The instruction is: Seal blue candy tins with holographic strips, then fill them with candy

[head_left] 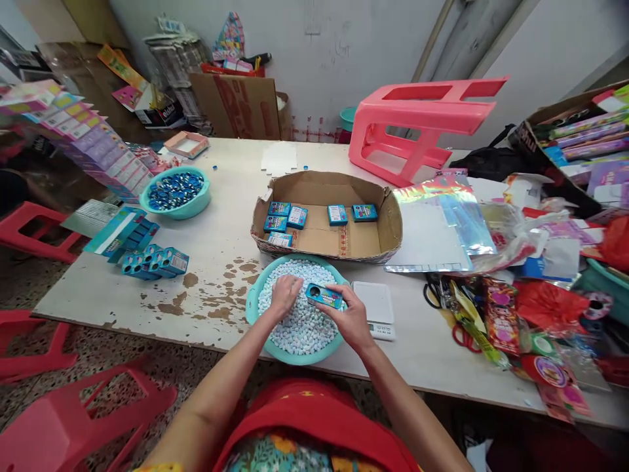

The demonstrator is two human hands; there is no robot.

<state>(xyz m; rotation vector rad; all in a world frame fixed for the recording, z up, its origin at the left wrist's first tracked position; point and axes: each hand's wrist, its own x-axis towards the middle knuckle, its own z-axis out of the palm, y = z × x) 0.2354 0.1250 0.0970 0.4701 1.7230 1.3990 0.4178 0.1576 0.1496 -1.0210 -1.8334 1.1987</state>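
A light-teal basin [252, 307] full of small white pieces [299, 335], perhaps candies, stands in front of me. My left hand [285, 295] is down at the surface of these pieces, fingers curled; what lies inside them is hidden. Over the basin's right half, my right hand [351, 314] grips a small blue printed box [324, 296] between thumb and fingers. A dark round hole shows at the box's left end. Just behind the basin is a cut-down cardboard box [327, 252] with several similar blue boxes [337, 214] lying in it.
A white digital scale [374, 303] sits right of the basin. On the left are grouped blue boxes [156, 261] and a bowl [206, 200] of blue caps. Scissors [432, 292] and packaging clutter the right side. A pink stool [417, 115] lies on its side at the back.
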